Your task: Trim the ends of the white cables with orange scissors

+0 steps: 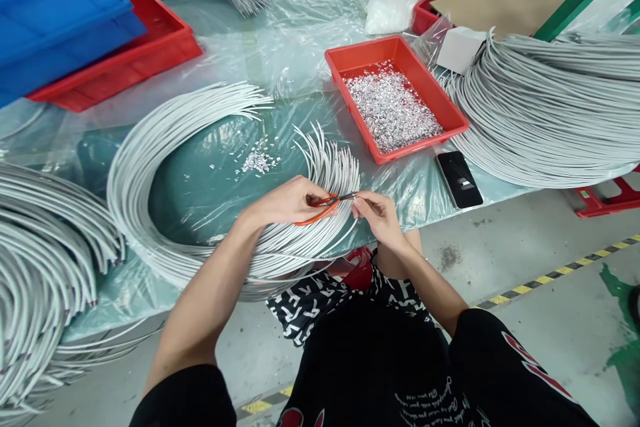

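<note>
My left hand [295,201] is closed on orange-handled pliers [320,211], whose dark jaws point right. The jaw tips meet the fingertips of my right hand [376,212], which pinch the end of a thin grey cable. Under both hands lies a curved bundle of grey cables [135,173], its cut ends fanned out just beyond the pliers. Small silvery pieces [259,159] are scattered inside the curve. A red tray [370,140] behind my right hand holds many more such pieces.
A black phone [459,180] lies at the table's front edge. More cable bundles lie at the left [40,247] and right [545,113]. Blue bins [60,13] and a red bin [120,73] stand back left. Clear plastic covers the green table [295,33].
</note>
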### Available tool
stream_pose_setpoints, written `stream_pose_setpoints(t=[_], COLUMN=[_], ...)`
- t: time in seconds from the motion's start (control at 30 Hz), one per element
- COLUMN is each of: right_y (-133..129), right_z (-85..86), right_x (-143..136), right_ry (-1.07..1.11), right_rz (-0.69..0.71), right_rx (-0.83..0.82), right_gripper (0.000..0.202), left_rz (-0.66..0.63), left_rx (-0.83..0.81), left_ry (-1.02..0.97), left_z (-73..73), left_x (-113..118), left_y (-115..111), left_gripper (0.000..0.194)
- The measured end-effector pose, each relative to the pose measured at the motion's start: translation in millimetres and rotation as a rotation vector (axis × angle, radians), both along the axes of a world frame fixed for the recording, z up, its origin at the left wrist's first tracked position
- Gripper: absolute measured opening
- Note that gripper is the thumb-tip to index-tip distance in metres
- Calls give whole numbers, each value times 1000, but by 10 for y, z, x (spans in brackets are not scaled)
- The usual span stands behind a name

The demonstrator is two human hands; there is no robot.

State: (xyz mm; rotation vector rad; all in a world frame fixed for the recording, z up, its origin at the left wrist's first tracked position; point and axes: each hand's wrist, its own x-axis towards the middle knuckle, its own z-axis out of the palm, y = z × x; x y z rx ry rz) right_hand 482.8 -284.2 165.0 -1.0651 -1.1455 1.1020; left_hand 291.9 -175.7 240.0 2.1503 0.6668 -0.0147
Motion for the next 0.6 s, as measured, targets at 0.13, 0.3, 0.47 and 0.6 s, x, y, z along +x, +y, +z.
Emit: stream_pose_setpoints(t=[0.13, 0.3, 0.47, 0.6], right_y=[-3, -15, -42, -53], right_z=[-15, -5, 21, -2], right_x=[4, 0, -10, -11], right_ry=[-11, -1, -50, -77], right_rz=[-6, -12, -41, -36], right_rx=[1, 25, 13, 31], right_gripper=[32, 29, 33, 35], left_rz=[1, 10, 4, 3], left_rx=[-5, 15, 35, 57], left_ry=[-3, -7, -15, -6], left_z=[-8, 1, 14, 15], left_x=[5, 19, 15, 4], left_y=[-6, -20, -27, -27], left_gripper=[46, 46, 45, 45])
